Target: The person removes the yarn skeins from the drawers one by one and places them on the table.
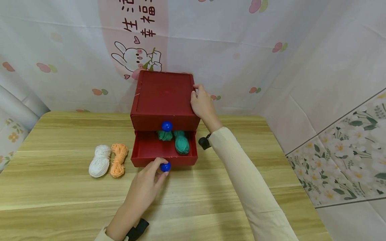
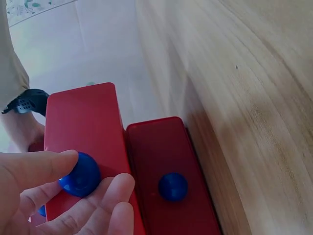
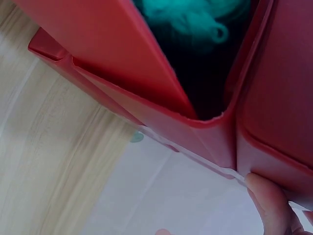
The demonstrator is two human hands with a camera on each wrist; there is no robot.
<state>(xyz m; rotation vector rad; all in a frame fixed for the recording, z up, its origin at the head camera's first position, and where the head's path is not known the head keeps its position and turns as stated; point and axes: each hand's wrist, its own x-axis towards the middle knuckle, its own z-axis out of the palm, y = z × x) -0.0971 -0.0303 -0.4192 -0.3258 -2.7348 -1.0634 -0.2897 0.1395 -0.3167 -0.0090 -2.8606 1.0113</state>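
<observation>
A red drawer cabinet (image 1: 164,92) stands on the table with its middle drawer (image 1: 147,149) pulled out. Thumb and fingers of my left hand (image 1: 141,189) pinch that drawer's blue knob (image 2: 83,176). Inside lie two skeins of green yarn (image 1: 182,146), partly hidden toward the back; green yarn (image 3: 188,19) also shows from the right wrist. My right hand (image 1: 203,104) rests its fingertips against the upper right edge of the cabinet. Below the open drawer, the left wrist view shows a closed drawer (image 2: 156,147) with its own blue knob (image 2: 173,186).
Left of the cabinet, a white yarn skein (image 1: 100,161) and an orange yarn skein (image 1: 119,160) lie side by side on the wooden table (image 1: 60,194). A patterned curtain (image 1: 217,40) hangs behind the cabinet. A blue knob (image 1: 167,126) sits on the top drawer.
</observation>
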